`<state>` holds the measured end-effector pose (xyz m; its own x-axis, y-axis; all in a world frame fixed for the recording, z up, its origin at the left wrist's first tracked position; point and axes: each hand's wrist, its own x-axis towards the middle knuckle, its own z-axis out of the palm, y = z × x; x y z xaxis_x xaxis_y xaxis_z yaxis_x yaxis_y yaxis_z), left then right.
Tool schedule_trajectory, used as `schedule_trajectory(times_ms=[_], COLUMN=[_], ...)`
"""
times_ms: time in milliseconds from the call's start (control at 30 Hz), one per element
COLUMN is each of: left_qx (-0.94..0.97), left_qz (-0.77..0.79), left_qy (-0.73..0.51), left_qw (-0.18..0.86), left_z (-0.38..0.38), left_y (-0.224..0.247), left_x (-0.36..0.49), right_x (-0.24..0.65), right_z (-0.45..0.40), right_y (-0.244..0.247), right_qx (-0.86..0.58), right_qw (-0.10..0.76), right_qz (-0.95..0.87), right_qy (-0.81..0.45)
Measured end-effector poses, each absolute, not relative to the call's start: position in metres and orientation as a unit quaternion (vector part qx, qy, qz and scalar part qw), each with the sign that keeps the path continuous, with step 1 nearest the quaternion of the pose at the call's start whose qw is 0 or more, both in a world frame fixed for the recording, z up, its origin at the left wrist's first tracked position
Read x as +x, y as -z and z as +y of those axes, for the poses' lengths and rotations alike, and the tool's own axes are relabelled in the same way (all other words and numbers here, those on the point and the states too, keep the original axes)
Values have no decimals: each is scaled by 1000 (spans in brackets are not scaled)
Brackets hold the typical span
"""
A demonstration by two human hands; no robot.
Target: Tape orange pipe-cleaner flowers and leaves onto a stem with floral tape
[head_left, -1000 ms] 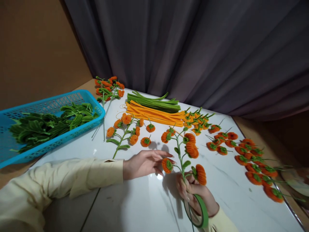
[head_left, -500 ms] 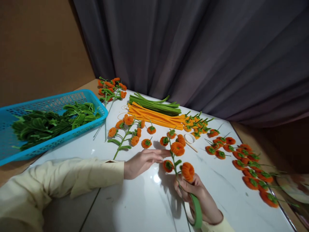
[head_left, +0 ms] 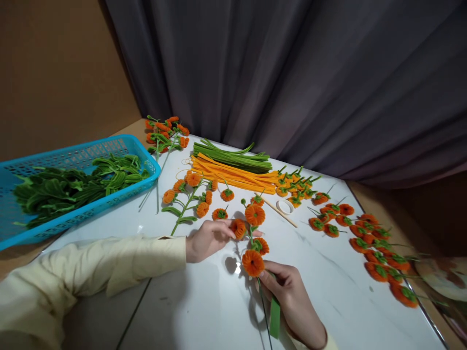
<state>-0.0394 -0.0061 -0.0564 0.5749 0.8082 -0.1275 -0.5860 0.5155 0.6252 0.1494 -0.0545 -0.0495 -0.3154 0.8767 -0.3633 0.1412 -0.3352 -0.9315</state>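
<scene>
My right hand [head_left: 294, 299] pinches the lower stem of a fuzzy orange flower spray [head_left: 254, 215], which stands tilted over the table. A roll of green floral tape [head_left: 275, 317] hangs in the same hand, partly hidden by the fingers. Below the grip, a thin dark wire stem runs down out of view. My left hand [head_left: 207, 242] reaches from the left, its thumb and fingers closed about one orange bloom [head_left: 238, 228] of the spray. Fingertips show behind the stem. A second flower spray [head_left: 187, 209] with green leaves lies just beyond the left hand.
A blue basket [head_left: 144, 182] holds green fuzzy leaves. Green stems [head_left: 233, 156] and orange-yellow strips [head_left: 233, 175] lie in bundles at the back. A white ring [head_left: 285, 207], a thin wooden stick [head_left: 288, 219] and loose orange flowers [head_left: 377, 271] lie to the right. A dark curtain [head_left: 255, 73] hangs behind.
The spray has turned in my right hand and shifted left, its lower bloom now facing me. My left fingers, stretched out before, have closed at a bloom. The green tape hangs more edge-on.
</scene>
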Motion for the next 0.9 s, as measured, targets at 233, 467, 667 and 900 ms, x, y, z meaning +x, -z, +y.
schedule_trajectory(times_ms=[233,467,667,900], left_qx=[285,313,354,303], left_qz=[259,287,395,361], left_qy=[-426,-414,-416,-445], left_qw=[819,805,738,761], left_z=[-5,-4,-2,0], left_y=[54,53,49,52], left_x=[-39,-40,-36,-35], right_x=[144,140,137,138], right_z=[-59,-66,-67,-68], right_y=[48,47,45,45], right_qx=[-545,-578,-599,-587], right_qw=[276,264,239,251], right_qz=[-536,-608,-620,-618], right_qy=[-582,-475,-448,-459])
